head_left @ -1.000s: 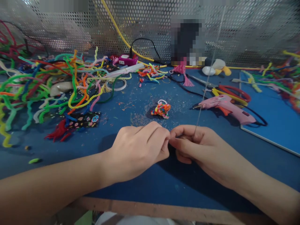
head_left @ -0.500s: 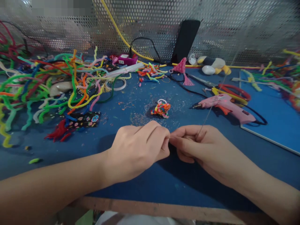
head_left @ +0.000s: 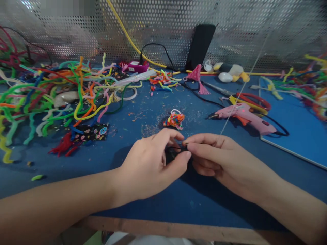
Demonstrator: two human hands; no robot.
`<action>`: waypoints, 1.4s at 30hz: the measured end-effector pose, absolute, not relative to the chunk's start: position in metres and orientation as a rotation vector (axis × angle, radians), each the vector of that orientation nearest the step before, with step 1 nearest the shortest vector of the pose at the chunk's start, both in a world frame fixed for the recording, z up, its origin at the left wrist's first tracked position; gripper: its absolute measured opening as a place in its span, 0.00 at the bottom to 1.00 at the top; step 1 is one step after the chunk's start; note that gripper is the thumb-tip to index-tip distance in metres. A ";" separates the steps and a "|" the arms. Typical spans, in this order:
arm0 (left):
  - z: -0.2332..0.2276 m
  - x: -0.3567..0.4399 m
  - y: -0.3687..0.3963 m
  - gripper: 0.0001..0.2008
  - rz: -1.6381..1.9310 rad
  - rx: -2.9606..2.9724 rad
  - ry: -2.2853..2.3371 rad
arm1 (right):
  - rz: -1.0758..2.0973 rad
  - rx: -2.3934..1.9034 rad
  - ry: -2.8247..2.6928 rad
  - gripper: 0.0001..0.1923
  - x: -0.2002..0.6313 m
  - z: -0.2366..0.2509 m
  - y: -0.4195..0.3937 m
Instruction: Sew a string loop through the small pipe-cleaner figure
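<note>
My left hand [head_left: 150,166] and my right hand [head_left: 219,160] meet fingertip to fingertip above the blue table [head_left: 143,200]. Between them they pinch a small dark piece [head_left: 171,152], mostly hidden by the fingers. A thin pale wire [head_left: 242,88] rises from my right hand's fingers and slants up to the right. Just beyond the hands lies a small multicoloured pipe-cleaner bundle [head_left: 175,119] with a white loop.
A heap of coloured pipe cleaners [head_left: 51,92] fills the left. A pink glue gun [head_left: 245,115] lies at right with red and yellow scissors [head_left: 251,100] behind it. A blue board [head_left: 298,129] sits far right. A perforated metal wall [head_left: 163,27] closes the back.
My left hand's fingers have spread, exposing the dark piece. The wire has swung from nearly upright to leaning right.
</note>
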State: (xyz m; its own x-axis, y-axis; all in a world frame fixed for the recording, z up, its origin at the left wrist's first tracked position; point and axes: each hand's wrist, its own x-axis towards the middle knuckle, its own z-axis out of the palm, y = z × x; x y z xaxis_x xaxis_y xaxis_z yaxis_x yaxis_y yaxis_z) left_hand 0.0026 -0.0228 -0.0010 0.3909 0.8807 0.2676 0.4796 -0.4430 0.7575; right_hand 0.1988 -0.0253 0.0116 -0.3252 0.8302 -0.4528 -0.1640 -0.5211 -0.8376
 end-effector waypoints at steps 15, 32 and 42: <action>-0.002 0.005 -0.023 0.09 0.874 1.887 0.973 | 1.773 -1.138 -0.932 0.07 0.198 0.014 -0.025; 0.003 0.005 -0.020 0.12 0.682 1.590 1.058 | 1.563 -1.390 -1.212 0.19 0.204 0.011 -0.024; 0.002 0.006 -0.019 0.12 0.739 1.620 1.041 | 1.548 -1.291 -1.144 0.13 0.199 0.009 -0.027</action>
